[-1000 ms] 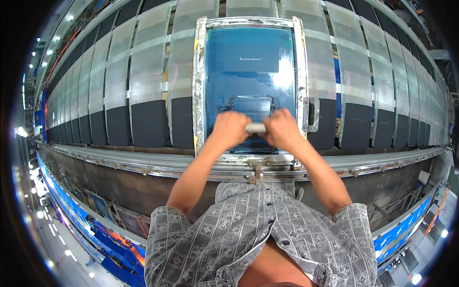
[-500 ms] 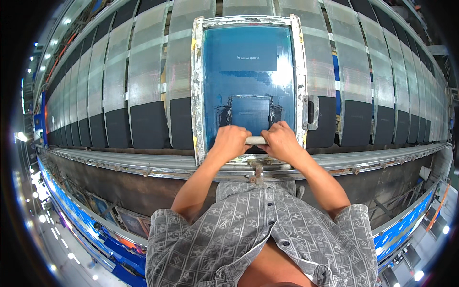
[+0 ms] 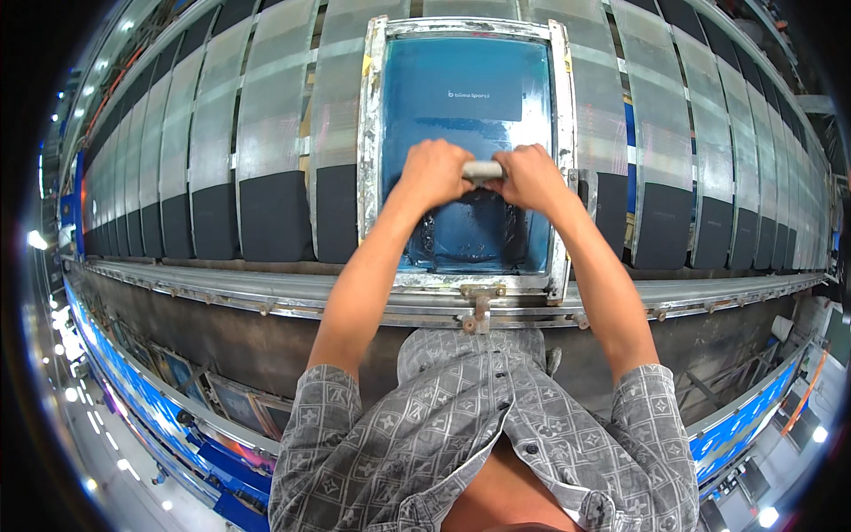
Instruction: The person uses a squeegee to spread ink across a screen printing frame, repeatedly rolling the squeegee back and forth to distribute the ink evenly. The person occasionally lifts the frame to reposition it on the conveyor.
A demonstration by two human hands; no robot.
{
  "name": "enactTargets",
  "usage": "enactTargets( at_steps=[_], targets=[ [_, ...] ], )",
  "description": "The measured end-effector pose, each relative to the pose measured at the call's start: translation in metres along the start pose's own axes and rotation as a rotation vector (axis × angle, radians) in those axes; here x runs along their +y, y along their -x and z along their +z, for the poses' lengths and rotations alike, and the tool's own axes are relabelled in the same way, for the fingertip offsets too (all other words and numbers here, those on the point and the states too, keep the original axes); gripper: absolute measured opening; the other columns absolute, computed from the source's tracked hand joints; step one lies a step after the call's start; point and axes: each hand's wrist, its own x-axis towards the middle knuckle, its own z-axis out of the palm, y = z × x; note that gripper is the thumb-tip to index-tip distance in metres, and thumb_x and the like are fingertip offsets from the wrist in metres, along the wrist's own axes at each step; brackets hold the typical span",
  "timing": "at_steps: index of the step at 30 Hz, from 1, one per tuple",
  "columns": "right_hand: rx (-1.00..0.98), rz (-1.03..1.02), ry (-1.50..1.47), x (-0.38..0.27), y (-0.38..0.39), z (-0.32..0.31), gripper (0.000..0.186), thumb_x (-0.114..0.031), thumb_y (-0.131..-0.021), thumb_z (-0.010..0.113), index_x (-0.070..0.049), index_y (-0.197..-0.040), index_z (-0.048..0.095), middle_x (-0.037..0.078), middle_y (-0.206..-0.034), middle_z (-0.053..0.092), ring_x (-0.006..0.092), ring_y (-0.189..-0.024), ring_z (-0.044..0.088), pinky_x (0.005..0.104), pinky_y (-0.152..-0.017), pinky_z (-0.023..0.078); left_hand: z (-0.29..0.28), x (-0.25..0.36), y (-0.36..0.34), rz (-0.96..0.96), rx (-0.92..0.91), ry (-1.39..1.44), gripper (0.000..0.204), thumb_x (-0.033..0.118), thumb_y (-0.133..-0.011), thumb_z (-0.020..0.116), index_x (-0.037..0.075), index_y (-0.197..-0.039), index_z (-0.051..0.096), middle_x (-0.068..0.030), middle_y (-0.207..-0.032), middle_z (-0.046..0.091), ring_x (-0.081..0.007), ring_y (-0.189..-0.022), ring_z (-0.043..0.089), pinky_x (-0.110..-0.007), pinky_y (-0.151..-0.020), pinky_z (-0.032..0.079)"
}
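Note:
My left hand (image 3: 434, 175) and my right hand (image 3: 532, 176) grip the two ends of a squeegee with a pale bar handle (image 3: 483, 172); its blade is hidden below. The squeegee stands across the middle of a blue printing screen (image 3: 461, 66), set in a worn, white-stained metal frame (image 3: 374, 133). On the near half of the mesh, dark ink (image 3: 479, 226) lies in a patch with ragged streaks at its sides. A darker rectangle with a small white mark shows on the far half. Both sets of fingers are curled round the handle.
Long pale printing boards (image 3: 275, 115) run side by side to left and right, with black fabric pieces (image 3: 275, 215) on their near ends. A metal rail (image 3: 257, 297) passes along the near side; a metal clamp (image 3: 480, 312) joins the frame there. A metal bracket (image 3: 589, 199) sticks out right of the frame.
Both hands have moved the squeegee away from me, from the near end of the screen to its middle. The near part of the mesh, covered by my hands before, now shows dark ink.

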Motion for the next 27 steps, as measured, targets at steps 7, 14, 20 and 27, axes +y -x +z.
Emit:
enactTargets(
  at_steps=[7, 14, 20, 27],
  targets=[
    [-0.124, 0.033, -0.307, -0.045, 0.107, 0.010, 0.042, -0.040, -0.081, 0.086, -0.005, -0.103, 0.075, 0.014, -0.092, 0.073, 0.0350, -0.093, 0.068, 0.0463, -0.096, 0.049, 0.028, 0.033, 0.092, 0.084, -0.107, 0.099, 0.019, 0.027, -0.074, 0.087, 0.018, -0.090, 0.081, -0.0082, -0.083, 0.075, -0.0311, -0.082, 0.074, -0.047, -0.074, 0.059],
    [0.653, 0.744, -0.328, 0.090, 0.100, -0.004, 0.033, -0.031, -0.095, 0.072, -0.003, -0.112, 0.072, 0.019, -0.098, 0.074, 0.0301, -0.087, 0.070, 0.0419, -0.081, 0.053, -0.016, 0.010, 0.005, -0.017, 0.011, -0.033, 0.021, 0.031, -0.076, 0.086, 0.018, -0.091, 0.080, -0.0087, -0.091, 0.076, -0.0348, -0.090, 0.071, -0.047, -0.080, 0.057],
    [0.561, 0.825, -0.439, 0.100, 0.092, 0.018, 0.032, -0.038, -0.095, 0.072, -0.006, -0.098, 0.070, 0.013, -0.073, 0.066, 0.0260, -0.065, 0.060, 0.0406, -0.065, 0.047, 0.034, 0.011, 0.061, 0.135, 0.252, -0.012, 0.043, 0.008, -0.067, 0.080, 0.018, -0.108, 0.079, -0.0040, -0.107, 0.075, -0.0283, -0.092, 0.066, -0.042, -0.078, 0.051],
    [0.674, 0.753, -0.552, 0.026, 0.060, 0.010, 0.029, -0.033, -0.095, 0.073, -0.004, -0.092, 0.068, 0.009, -0.070, 0.061, 0.0193, -0.065, 0.053, 0.0378, -0.062, 0.044, 0.039, 0.016, 0.193, 0.180, 0.414, -0.022, 0.056, 0.002, -0.058, 0.075, 0.009, -0.112, 0.073, -0.0015, -0.113, 0.072, -0.0231, -0.090, 0.061, -0.040, -0.075, 0.045]
  ],
)
